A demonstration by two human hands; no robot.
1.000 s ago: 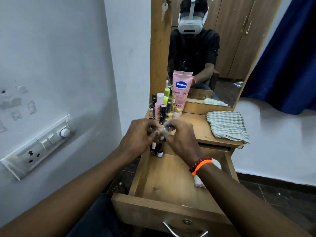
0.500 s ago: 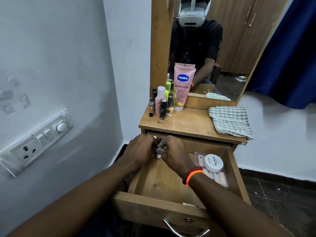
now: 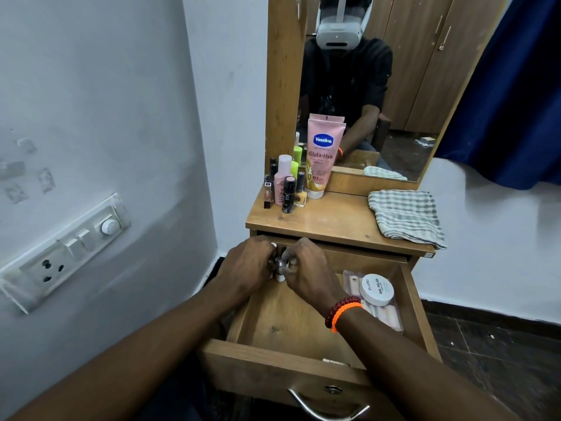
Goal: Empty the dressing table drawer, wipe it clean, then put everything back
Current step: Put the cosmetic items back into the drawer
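At the back left corner of the open drawer (image 3: 291, 332), both the left hand (image 3: 249, 265) and the right hand (image 3: 306, 268) curl round a cluster of small bottles (image 3: 280, 268), too hidden to count. One white nail polish jar (image 3: 377, 289) sits on one clear packet (image 3: 385, 311) at the drawer's right. On the tabletop (image 3: 334, 220) stand one pink Vaseline tube (image 3: 321, 156), several small bottles beside it, and one folded checked cloth (image 3: 405, 215).
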